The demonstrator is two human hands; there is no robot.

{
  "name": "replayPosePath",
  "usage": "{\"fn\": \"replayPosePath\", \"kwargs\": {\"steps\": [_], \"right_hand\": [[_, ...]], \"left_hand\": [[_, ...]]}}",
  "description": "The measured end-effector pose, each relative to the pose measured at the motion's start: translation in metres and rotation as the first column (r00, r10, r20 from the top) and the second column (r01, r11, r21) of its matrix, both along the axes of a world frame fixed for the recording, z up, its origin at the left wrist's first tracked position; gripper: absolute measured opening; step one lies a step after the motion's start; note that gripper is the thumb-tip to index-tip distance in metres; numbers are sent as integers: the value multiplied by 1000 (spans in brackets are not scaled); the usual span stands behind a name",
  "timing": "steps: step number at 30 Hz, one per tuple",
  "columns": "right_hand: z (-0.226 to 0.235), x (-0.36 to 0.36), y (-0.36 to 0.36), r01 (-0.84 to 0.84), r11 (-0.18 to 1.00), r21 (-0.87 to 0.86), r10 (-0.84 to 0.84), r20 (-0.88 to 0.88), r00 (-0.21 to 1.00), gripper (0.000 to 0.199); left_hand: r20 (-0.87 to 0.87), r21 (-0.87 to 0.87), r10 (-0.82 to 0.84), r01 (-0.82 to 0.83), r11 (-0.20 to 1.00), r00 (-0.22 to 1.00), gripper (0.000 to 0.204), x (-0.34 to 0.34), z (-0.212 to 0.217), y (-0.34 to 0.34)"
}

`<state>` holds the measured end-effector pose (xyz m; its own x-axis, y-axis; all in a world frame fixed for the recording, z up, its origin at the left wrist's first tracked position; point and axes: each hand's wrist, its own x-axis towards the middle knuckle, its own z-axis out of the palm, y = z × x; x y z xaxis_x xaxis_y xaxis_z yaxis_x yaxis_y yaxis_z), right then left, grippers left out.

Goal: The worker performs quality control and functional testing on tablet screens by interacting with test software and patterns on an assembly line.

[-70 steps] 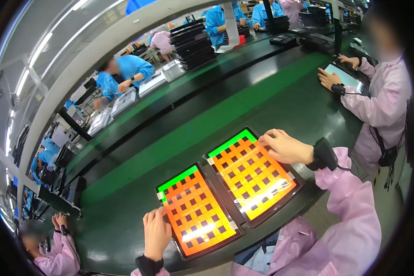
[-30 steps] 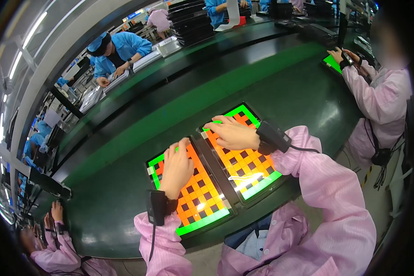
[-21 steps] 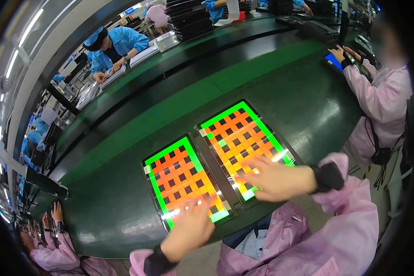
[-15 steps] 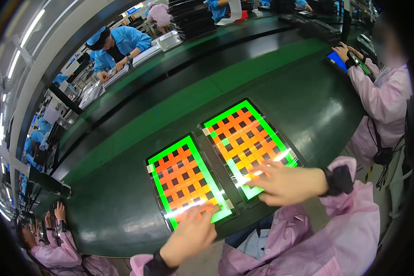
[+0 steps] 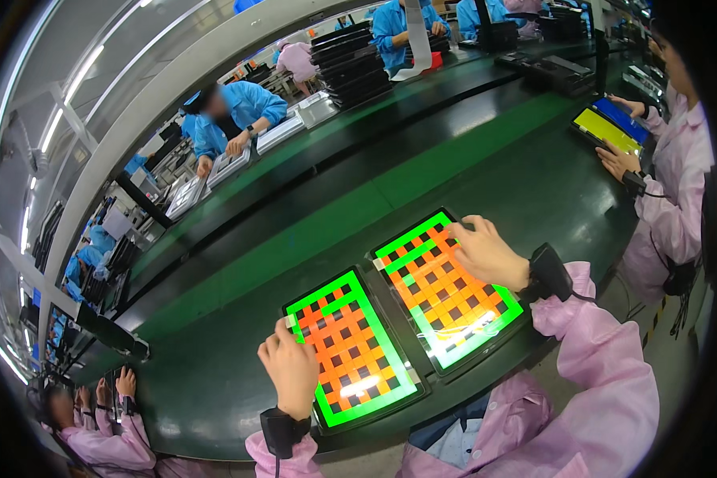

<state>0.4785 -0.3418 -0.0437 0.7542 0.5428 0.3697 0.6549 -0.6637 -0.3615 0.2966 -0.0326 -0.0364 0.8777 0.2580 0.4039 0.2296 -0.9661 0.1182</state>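
Two tablets lie side by side on the dark green worktop. The left tablet (image 5: 360, 356) and the right tablet (image 5: 432, 280) both show a grid of orange and black squares inside a bright green border. Across the upper part of each grid runs a green stripe. My left hand (image 5: 288, 370) is at the left edge of the left tablet, fingers bent, fingertips at the screen's upper left side. My right hand (image 5: 492, 256) reaches over the right tablet's far right side, its fingertips on or just above the screen. Neither hand grips anything. Black bands circle both wrists.
On the right a co-worker in pink handles a yellow-screened tablet (image 5: 605, 130) and a blue-screened one (image 5: 623, 117). Beyond the bench stands a stack of black trays (image 5: 346, 65). A co-worker in blue (image 5: 243, 119) works across the line. More pink sleeves (image 5: 107, 442) appear lower left.
Both hands have moved toward the far ends of the screens, the left one out to its tablet's left edge. Green stripes have appeared across the upper grids. The view has shifted.
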Motion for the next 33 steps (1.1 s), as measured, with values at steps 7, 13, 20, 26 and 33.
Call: {"fn": "replayPosePath", "kwargs": {"steps": [7,13,20,26,33], "right_hand": [[3,-41,37,-354,935,17,353,35,935,38],[-4,-27,-3,-201,959,-201,235,166,958,23],[3,-61,21,-325,945,-21,326,86,942,37],[2,-54,-3,-150,983,-110,167,168,972,36],[17,-9,40,-336,942,-17,335,-14,942,43]], "left_hand": [[-25,-148,-466,458,876,884,56,17,0,-45],[-101,-85,-4,-5,996,995,54,-26,4,-33],[-29,-201,-425,411,889,905,58,-12,4,-70],[-88,-240,-145,121,963,985,58,-44,4,-48],[45,-303,-83,93,948,996,59,-58,12,-45]]}}
